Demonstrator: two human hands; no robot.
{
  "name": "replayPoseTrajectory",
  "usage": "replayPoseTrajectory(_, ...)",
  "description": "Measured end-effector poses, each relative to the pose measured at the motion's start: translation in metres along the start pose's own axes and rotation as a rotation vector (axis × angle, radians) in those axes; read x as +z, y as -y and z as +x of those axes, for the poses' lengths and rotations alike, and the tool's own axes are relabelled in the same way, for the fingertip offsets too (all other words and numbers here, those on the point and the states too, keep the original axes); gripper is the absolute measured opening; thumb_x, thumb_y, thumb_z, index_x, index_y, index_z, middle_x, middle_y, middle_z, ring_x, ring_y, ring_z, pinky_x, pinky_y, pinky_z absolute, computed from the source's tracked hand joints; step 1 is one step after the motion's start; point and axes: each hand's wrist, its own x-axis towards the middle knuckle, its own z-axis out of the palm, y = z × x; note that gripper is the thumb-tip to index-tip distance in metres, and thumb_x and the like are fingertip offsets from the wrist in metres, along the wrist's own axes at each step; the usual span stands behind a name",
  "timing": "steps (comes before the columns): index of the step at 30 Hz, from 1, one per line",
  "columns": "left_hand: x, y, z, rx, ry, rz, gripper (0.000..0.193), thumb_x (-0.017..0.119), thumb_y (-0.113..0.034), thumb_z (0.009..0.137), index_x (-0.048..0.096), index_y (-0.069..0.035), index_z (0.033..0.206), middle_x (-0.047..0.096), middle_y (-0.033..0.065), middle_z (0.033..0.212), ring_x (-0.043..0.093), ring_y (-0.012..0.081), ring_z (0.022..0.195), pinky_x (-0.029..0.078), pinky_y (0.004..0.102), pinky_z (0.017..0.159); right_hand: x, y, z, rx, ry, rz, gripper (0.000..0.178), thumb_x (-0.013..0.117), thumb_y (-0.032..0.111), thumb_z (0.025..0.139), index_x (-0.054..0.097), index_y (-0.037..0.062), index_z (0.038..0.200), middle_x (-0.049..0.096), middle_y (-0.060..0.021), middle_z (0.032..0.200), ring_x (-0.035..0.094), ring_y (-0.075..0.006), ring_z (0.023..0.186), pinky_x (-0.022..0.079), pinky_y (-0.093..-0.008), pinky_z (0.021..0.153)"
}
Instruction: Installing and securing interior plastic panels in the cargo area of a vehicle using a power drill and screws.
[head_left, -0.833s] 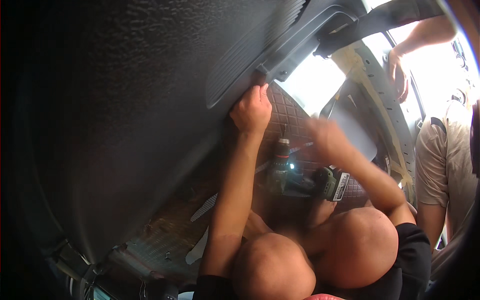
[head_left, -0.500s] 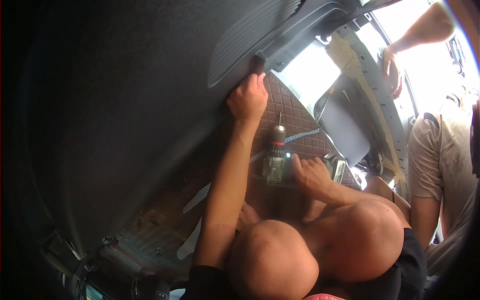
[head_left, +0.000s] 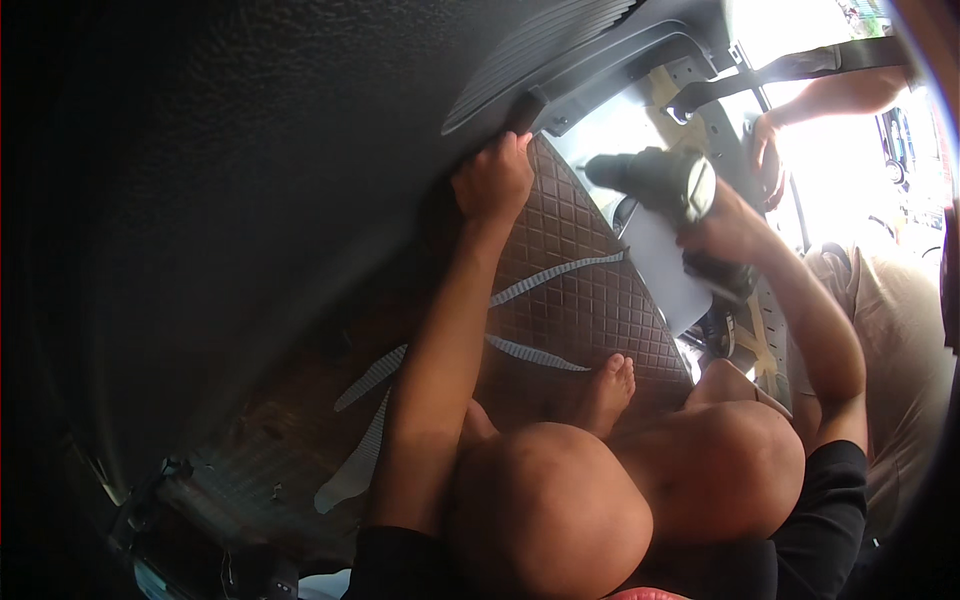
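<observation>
My right hand (head_left: pixel 728 228) is wrapped round the grip of a cordless drill (head_left: pixel 655 178), held up at the right and blurred by motion. Its front end points left, toward the corner of a large dark trim panel (head_left: pixel 300 130). At that panel's lower edge, my left hand (head_left: pixel 495 182) is closed, fingers curled round the edge beside a short dark brown piece (head_left: pixel 524 112). What lies inside those fingers is hidden. Below both hands spreads a brown quilted floor mat (head_left: pixel 560 225) with wavy grey ribbed stripes.
My bent knees (head_left: pixel 560 500) fill the lower middle, and a bare foot (head_left: pixel 608 390) rests on the mat. Close at the right stands another person in a light shirt (head_left: pixel 890 370), one hand (head_left: pixel 768 160) by the metal frame (head_left: pixel 720 130). A dark strap (head_left: pixel 790 72) crosses the bright opening.
My right hand has lifted the drill up and right from above the mat, turning it from pointing away to pointing left. My left hand stays at the panel edge.
</observation>
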Motion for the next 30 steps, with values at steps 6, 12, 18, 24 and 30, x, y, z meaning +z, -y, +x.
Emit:
replayPoseTrajectory(6, 0.000, 0.000, -0.001, -0.029, 0.055, 0.077, 0.029, 0.059, -0.040, 0.091, 0.063, -0.017, 0.074, 0.065, 0.0108, 0.062, 0.064, 0.0364, 0.057, 0.049, 0.0486, 0.047, -0.028, 0.006, 0.053, -0.173, 0.020, -0.221, 0.019, 0.064, 0.008, 0.074, 0.065, -0.0046, 0.089, 0.065, -0.0110, 0.071, 0.063, -0.0152, 0.064, 0.051, -0.0285, 0.057)
replayPoseTrajectory(12, 0.003, 0.002, -0.002, -0.014, 0.048, 0.112, 0.025, 0.060, -0.039, 0.091, 0.065, -0.018, 0.078, 0.064, 0.0096, 0.061, 0.064, 0.0355, 0.057, 0.050, 0.0487, 0.048, -0.035, 0.018, 0.066, 0.102, 0.084, -0.191, 0.024, 0.058, 0.009, 0.081, 0.055, -0.0021, 0.101, 0.061, -0.0069, 0.072, 0.061, -0.0126, 0.059, 0.051, -0.0286, 0.051)
replayPoseTrajectory(18, 0.003, 0.003, -0.001, 0.011, 0.048, 0.107, 0.024, 0.061, -0.039, 0.090, 0.065, -0.019, 0.078, 0.064, 0.0081, 0.060, 0.064, 0.0343, 0.056, 0.050, 0.0480, 0.048, -0.032, 0.024, 0.066, 0.069, 0.031, -0.130, 0.017, 0.057, 0.010, 0.082, 0.056, -0.0013, 0.094, 0.059, -0.0063, 0.067, 0.061, -0.0135, 0.057, 0.050, -0.0277, 0.049)
replayPoseTrajectory(24, 0.003, 0.001, -0.001, -0.005, 0.070, 0.109, 0.026, 0.060, -0.040, 0.090, 0.064, -0.019, 0.077, 0.063, 0.0090, 0.060, 0.063, 0.0357, 0.055, 0.049, 0.0490, 0.048, -0.037, 0.027, 0.075, 0.135, 0.076, -0.197, 0.017, 0.057, 0.010, 0.082, 0.057, -0.0018, 0.094, 0.059, -0.0065, 0.065, 0.060, -0.0133, 0.057, 0.049, -0.0272, 0.047)
replayPoseTrajectory(30, 0.003, 0.002, -0.001, -0.009, 0.038, 0.084, 0.026, 0.060, -0.041, 0.090, 0.063, -0.019, 0.076, 0.063, 0.0102, 0.060, 0.062, 0.0369, 0.055, 0.049, 0.0495, 0.048, -0.035, 0.027, 0.077, 0.186, 0.101, -0.200, 0.020, 0.059, 0.010, 0.079, 0.057, -0.0030, 0.094, 0.058, -0.0071, 0.065, 0.059, -0.0134, 0.056, 0.046, -0.0286, 0.044)
